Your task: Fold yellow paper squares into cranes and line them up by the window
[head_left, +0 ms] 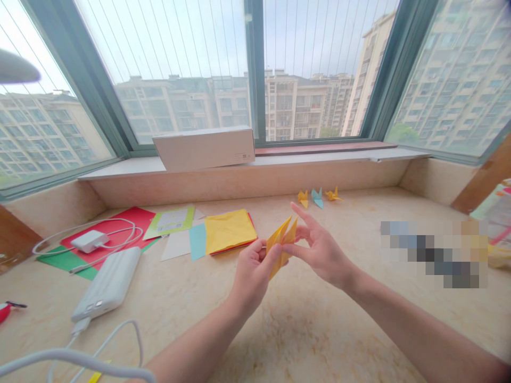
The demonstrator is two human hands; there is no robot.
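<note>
A partly folded piece of yellow origami paper [275,238] is held up above the stone counter, with narrow points rising at its top. My left hand [253,266] pinches it from the left, the thumb lying across its front. On the other side my right hand [319,247] grips its right edge between the thumb and bent fingers, while the index finger sticks out up and to the left. Fingers hide parts of the paper. Behind the hands stand three small folded cranes: a yellow one [303,198], a light blue one [317,198] and another yellow one [332,194].
A stack of yellow paper [231,230] lies left of my hands, near red paper [120,226] and green paper [66,260]. A white power bank [107,284], charger [90,241] and cables occupy the left. A white box [205,149] rests on the sill. Something pixelated [435,252] is at right.
</note>
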